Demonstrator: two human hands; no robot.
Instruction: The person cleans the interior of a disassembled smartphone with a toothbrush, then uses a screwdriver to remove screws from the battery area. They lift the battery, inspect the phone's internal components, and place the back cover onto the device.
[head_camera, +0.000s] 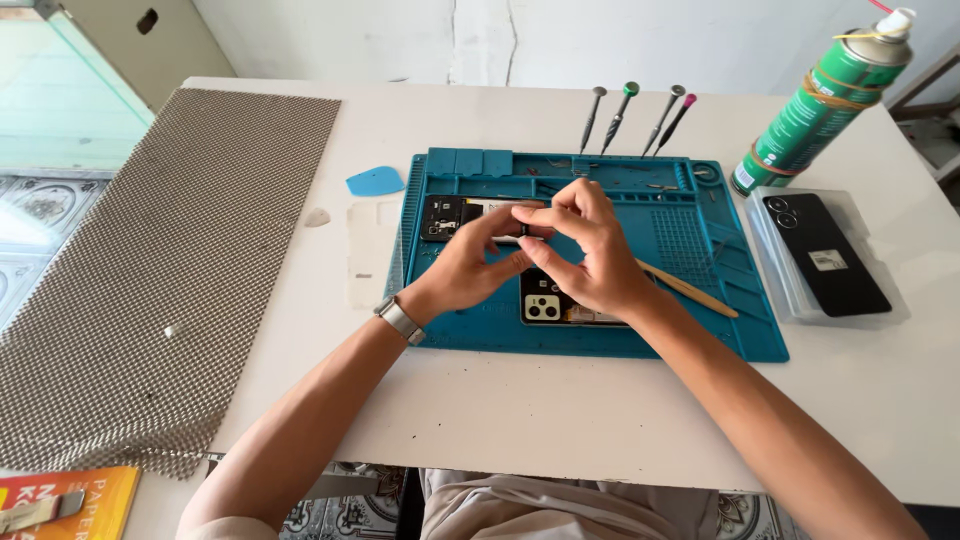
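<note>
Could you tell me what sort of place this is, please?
Probably a small phone repair bench: a blue repair mat on a white table, precision screwdrivers standing behind it, and both hands working a small part over an opened phone.

Bare forearms; a silver wristwatch (400, 320) on the left wrist.

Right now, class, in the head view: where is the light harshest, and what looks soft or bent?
Head view: daylight glares at the upper-left glass panel; the white table is bright with soft shadows; both hands' fingers look slightly blurred; the spray can leans outward, suggesting wide-lens distortion.
</note>
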